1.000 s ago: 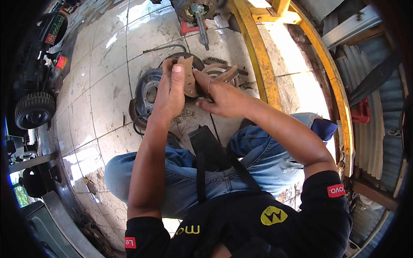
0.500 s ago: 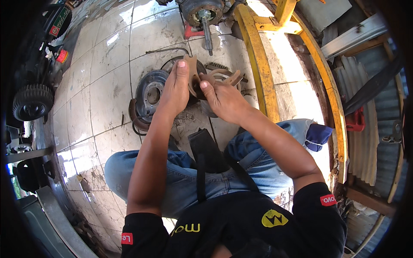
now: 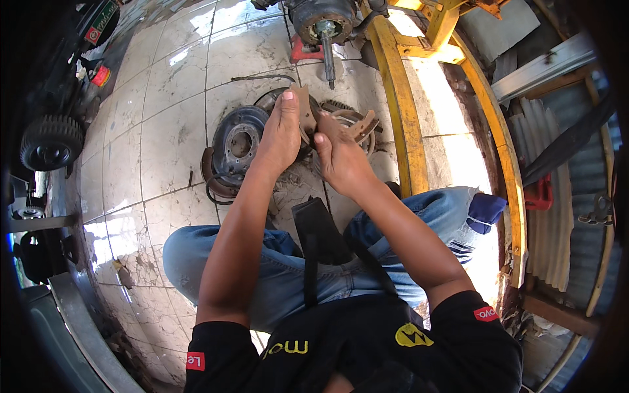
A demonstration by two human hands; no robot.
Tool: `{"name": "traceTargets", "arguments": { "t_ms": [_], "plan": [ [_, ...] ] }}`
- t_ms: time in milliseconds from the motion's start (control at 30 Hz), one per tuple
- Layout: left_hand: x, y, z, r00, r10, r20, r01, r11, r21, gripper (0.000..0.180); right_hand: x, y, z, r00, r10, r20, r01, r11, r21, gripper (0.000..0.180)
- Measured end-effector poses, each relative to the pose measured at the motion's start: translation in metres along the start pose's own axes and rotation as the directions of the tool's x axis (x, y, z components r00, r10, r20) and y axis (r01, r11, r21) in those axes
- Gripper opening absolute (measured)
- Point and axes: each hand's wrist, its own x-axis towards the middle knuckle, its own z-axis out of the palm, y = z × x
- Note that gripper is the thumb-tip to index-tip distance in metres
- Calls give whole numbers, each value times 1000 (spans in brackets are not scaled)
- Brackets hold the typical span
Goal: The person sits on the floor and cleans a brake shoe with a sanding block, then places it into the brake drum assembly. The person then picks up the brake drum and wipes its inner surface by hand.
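A brown, curved brake shoe [image 3: 304, 108] is held up above the floor between my hands. My left hand [image 3: 282, 141] is closed along its left side, thumb up near the top end. My right hand [image 3: 344, 160] is closed at its right edge, with the thumb beside the lower part; the fingers partly hide what they grip. Just beyond my hands lie a black round backing plate [image 3: 229, 141] with a central hole and, to the right, another brown curved shoe [image 3: 363, 128] by round metal parts.
An axle hub [image 3: 321, 26] with a protruding shaft sits ahead near a red stand [image 3: 304, 51]. A yellow metal frame [image 3: 403, 118] runs along the right. A black hose [image 3: 262, 77] lies on the tiles. At far left stands a vehicle wheel [image 3: 51, 143].
The view has shifted slightly, so the scene sits a little lower and to the right. My right hand has shifted slightly against the brake shoe; my left keeps its hold.
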Motion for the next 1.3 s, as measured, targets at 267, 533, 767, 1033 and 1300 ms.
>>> {"name": "traceTargets", "arguments": {
  "t_ms": [267,533,767,1033,1300],
  "plan": [
    [-2,3,-6,997,34,71,-36,999,28,86,14,-31,4,984,178,8,-173,943,285,57],
    [-5,7,3,998,41,42,-42,999,19,82,1,-12,-8,986,169,13,-169,978,124,56],
    [-5,6,1,993,108,43,-112,990,81,76,4,-15,-10,980,200,25,-200,955,217,56],
    [-7,9,1,991,114,76,-123,985,125,75,31,-27,-17,891,452,43,-389,712,584,71],
    [-19,25,3,998,43,47,-47,994,100,81,-15,5,-17,967,248,57,-250,968,30,55]
  ]
}}
